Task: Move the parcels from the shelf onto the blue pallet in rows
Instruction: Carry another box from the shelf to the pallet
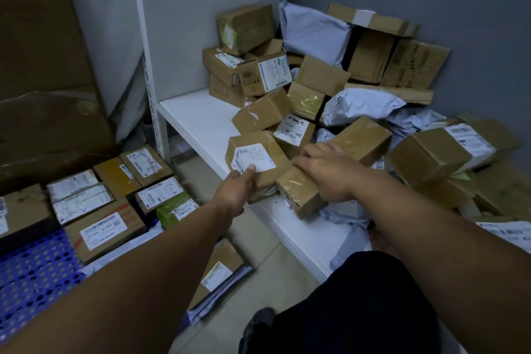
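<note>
A heap of brown cardboard parcels and grey mailer bags [313,29] covers the white shelf [198,121]. My left hand [234,191] grips the lower front of a small labelled box [255,152] at the shelf's near edge. My right hand [327,171] lies over a long taped brown box [301,195] beside it, fingers curled on its top. At lower left the blue pallet [31,276] carries rows of labelled parcels [103,230].
The shelf's white upright [143,37] stands left of the heap. A large brown carton [43,66] leans behind the pallet. One parcel and flat mailers [218,273] lie on the tiled floor between pallet and shelf. My dark-clothed knee [359,296] is at the bottom.
</note>
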